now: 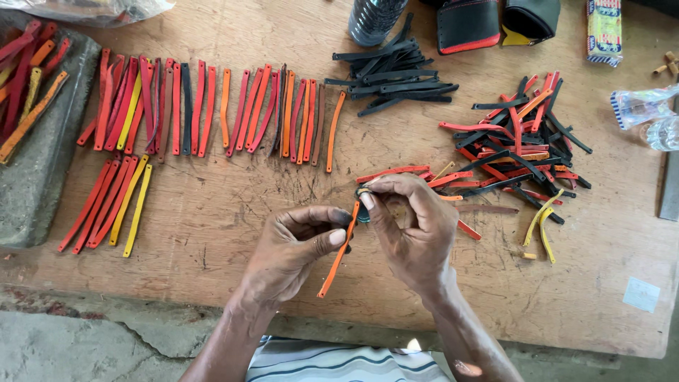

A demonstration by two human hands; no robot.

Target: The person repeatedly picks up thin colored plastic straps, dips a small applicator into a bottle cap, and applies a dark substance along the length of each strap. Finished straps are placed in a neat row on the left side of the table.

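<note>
My left hand [291,249] pinches the middle of a thin orange strip [332,271] that hangs slanted above the wooden table [212,205]. At the strip's upper end my right hand [412,226] presses a small dark round object [363,212] with thumb and fingertips. Both hands are close together near the table's front middle. Just beyond my right hand lies a loose heap of red, orange, black and yellow strips [520,145].
Two neat rows of strips [212,110] lie at the left, with a shorter row [113,205] below. A pile of black strips [392,74], a dark bottle [373,20], black pouches [467,25], a grey stone slab [42,163] with strips, and plastic bags [640,106] border the table.
</note>
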